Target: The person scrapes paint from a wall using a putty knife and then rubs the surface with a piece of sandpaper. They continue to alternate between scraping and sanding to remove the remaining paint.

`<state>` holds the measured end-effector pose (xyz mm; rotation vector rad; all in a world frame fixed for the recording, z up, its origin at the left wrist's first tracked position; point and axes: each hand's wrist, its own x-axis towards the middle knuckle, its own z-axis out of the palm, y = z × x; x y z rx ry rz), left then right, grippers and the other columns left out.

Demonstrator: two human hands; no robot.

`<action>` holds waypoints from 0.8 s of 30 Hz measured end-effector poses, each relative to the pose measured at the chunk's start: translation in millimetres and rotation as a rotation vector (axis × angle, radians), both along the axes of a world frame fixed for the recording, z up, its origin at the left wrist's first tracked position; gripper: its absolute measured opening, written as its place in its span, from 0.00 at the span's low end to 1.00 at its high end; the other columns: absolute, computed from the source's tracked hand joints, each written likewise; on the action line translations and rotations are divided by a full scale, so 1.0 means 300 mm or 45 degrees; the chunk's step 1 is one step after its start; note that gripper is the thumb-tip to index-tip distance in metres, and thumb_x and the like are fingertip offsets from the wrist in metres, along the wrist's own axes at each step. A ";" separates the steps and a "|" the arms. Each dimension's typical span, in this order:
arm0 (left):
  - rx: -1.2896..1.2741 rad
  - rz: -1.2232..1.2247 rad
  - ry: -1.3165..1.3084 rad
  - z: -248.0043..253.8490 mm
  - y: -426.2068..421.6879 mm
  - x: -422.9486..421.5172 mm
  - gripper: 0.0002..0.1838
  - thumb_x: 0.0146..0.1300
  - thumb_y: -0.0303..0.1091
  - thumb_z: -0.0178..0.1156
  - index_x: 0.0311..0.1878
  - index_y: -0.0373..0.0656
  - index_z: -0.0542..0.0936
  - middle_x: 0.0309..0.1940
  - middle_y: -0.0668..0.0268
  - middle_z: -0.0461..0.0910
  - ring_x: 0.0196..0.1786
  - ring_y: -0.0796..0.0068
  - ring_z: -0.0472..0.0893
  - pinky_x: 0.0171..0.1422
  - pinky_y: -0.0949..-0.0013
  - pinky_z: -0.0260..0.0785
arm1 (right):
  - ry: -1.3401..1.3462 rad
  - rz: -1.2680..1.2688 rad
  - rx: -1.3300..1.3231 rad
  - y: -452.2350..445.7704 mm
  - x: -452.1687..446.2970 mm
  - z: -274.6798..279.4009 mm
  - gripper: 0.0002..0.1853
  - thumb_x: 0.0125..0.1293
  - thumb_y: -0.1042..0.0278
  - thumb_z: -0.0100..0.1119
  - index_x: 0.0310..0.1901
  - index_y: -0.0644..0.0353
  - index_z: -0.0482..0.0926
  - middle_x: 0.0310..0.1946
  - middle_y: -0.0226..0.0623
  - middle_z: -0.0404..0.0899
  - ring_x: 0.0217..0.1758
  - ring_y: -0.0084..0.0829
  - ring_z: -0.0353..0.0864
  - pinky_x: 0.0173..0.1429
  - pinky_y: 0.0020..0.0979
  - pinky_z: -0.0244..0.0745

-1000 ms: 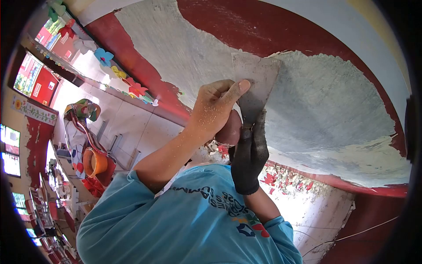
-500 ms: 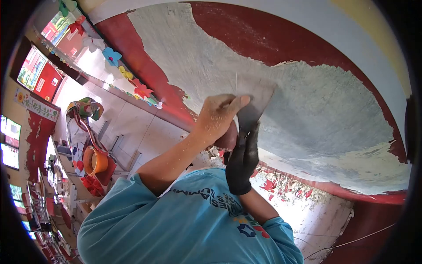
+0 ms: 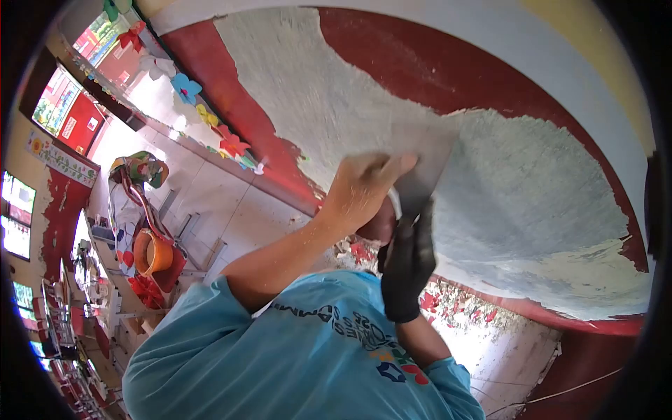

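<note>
A broad, flat-bladed scraper [image 3: 430, 157] lies with its blade over the pale grey patch [image 3: 518, 189] of a wall whose red paint [image 3: 413, 59] has been stripped there. My right hand [image 3: 409, 266], in a black glove, is closed round the lower end of the scraper, hiding most of the handle. Bare and dusted with pale specks, my left hand [image 3: 360, 189] has curled fingers and its thumb over the blade; motion blurs both. Behind the wrists shows a reddish rounded shape [image 3: 380, 222] that I cannot make out.
Red paint flakes [image 3: 458, 308] litter the floor below the wall. To the left stand an orange bucket [image 3: 152, 253] and a chair with cloth on it [image 3: 129, 210]. Paper flowers [image 3: 185, 89] line an edge at upper left. A thin cable [image 3: 574, 387] runs at lower right.
Both hands and the scraper have shifted a little to the right in view, still together. The whole view has also moved slightly, the wall appearing lower and further right.
</note>
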<state>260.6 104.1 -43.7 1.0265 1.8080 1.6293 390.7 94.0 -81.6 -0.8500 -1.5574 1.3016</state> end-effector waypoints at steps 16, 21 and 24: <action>0.123 -0.142 -0.618 0.194 0.006 0.046 0.18 0.61 0.45 0.61 0.33 0.36 0.81 0.20 0.71 0.75 0.25 0.89 0.69 0.28 0.81 0.61 | 0.063 -0.075 0.262 0.083 -0.012 0.126 0.25 0.70 0.68 0.43 0.67 0.64 0.58 0.27 0.31 0.76 0.18 0.13 0.64 0.22 0.19 0.63; -0.123 0.013 -0.250 0.034 -0.018 -0.010 0.28 0.60 0.54 0.58 0.23 0.33 0.78 0.15 0.65 0.76 0.21 0.77 0.75 0.25 0.72 0.64 | -0.138 0.130 0.253 0.077 0.030 -0.006 0.25 0.65 0.76 0.48 0.65 0.59 0.63 0.24 0.39 0.74 0.24 0.25 0.71 0.31 0.26 0.70; -0.333 -0.167 0.013 -0.241 -0.088 -0.098 0.25 0.58 0.52 0.60 0.24 0.35 0.79 0.18 0.61 0.78 0.24 0.70 0.78 0.29 0.66 0.67 | -0.460 0.176 0.383 0.078 0.103 -0.123 0.25 0.64 0.75 0.49 0.64 0.58 0.64 0.24 0.44 0.75 0.27 0.31 0.76 0.34 0.30 0.72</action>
